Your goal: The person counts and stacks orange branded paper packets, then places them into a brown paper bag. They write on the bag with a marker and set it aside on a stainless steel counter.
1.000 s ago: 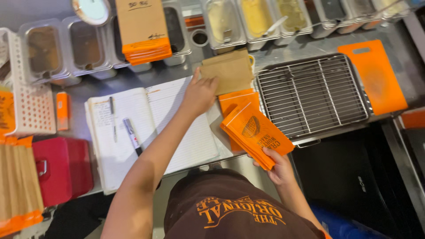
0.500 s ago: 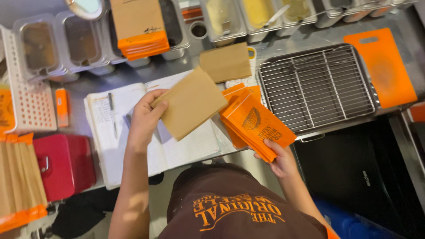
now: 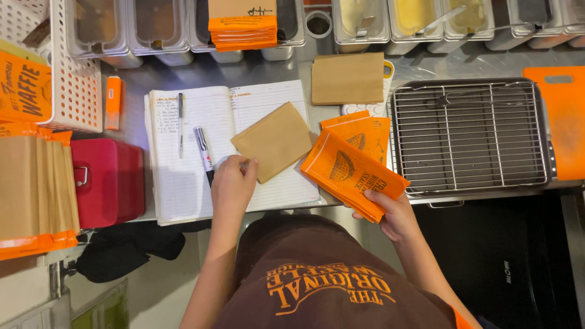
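Steel worktop [image 3: 201,70], grey and scuffed, underneath everything. Rectangular wire cooling rack in a metal tray [image 3: 469,137], well to the right of the open lined notebook [image 3: 183,176]. Flat orange plastic cutting board [image 3: 563,122], further right again, beyond the rack. Row of metal food containers [image 3: 152,27] along the far edge, above the notebook. White perforated plastic basket [image 3: 73,91] up and to the left of the notebook; red plastic box [image 3: 106,183] just beside its left page. Stack of tall brown paper bags with orange bottoms [image 3: 36,195], left of the red box. Second stack of orange-edged brown bags [image 3: 242,24] propped against the containers, above the notebook's spine.

Plain brown paper bag [image 3: 347,78] lying flat just past the notebook's upper right corner. Flat brown paper sleeve [image 3: 272,141], tilted, resting on the notebook's right page. Left hand [image 3: 233,183] loosely curled, fingertips [image 3: 248,167] pinching the sleeve's lower left corner, thumb and fingers close together. Right hand [image 3: 390,213] off the notebook's lower right corner, clamped on a printed orange paper sleeve [image 3: 350,173], thumb on top, fingers hidden beneath. More orange sleeves [image 3: 362,131] fanned out behind it, between notebook and rack. Hands well apart. Black-and-white marker [image 3: 203,151] lying near the notebook's centre fold, touching the left hand; slim pen [image 3: 181,119] on the left page.
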